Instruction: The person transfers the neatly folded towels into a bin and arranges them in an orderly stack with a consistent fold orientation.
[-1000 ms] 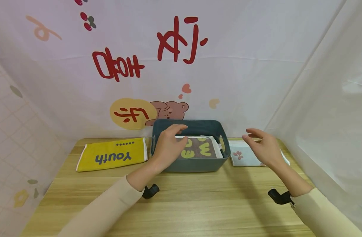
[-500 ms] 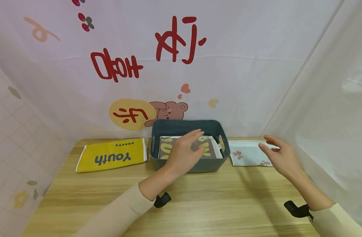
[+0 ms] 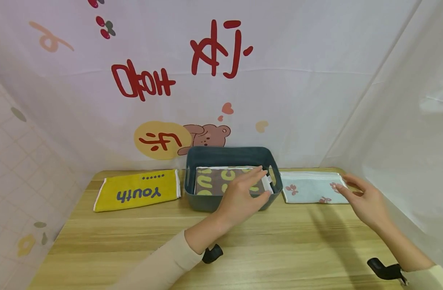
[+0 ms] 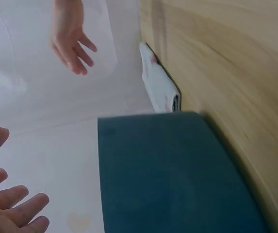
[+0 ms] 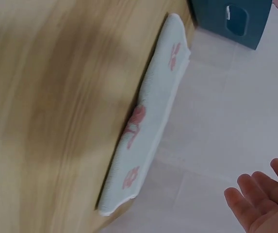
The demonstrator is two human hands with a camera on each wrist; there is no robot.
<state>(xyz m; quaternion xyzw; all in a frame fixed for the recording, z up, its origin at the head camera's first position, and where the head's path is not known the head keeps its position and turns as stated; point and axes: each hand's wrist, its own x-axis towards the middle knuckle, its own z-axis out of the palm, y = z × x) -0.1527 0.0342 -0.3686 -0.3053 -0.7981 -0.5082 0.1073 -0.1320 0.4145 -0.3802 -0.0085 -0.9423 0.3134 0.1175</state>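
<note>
My left hand (image 3: 242, 198) hovers over the front right part of a dark teal bin (image 3: 207, 204), fingers loosely extended and holding nothing. Inside the bin lies a folded brown towel (image 3: 215, 177) with yellow-green letters, partly covered by that hand in the head view. To the right, a folded light blue towel (image 3: 308, 187) with pink cherry prints lies flat on the table. My right hand (image 3: 367, 201) is in the air at this towel's right end, its fingers spread and relaxed. In the right wrist view the light blue towel (image 5: 151, 116) lies apart from the fingers.
A folded yellow towel (image 3: 138, 190) printed "Youth" lies left of the bin. The wooden table (image 3: 141, 233) ends at a white printed curtain (image 3: 297, 80) behind, with more white cloth (image 3: 417, 133) along the right side.
Both hands have moved to the right, the left one across the bin and the right one along the light blue towel, uncovering more of it. The towels and bin stay put.
</note>
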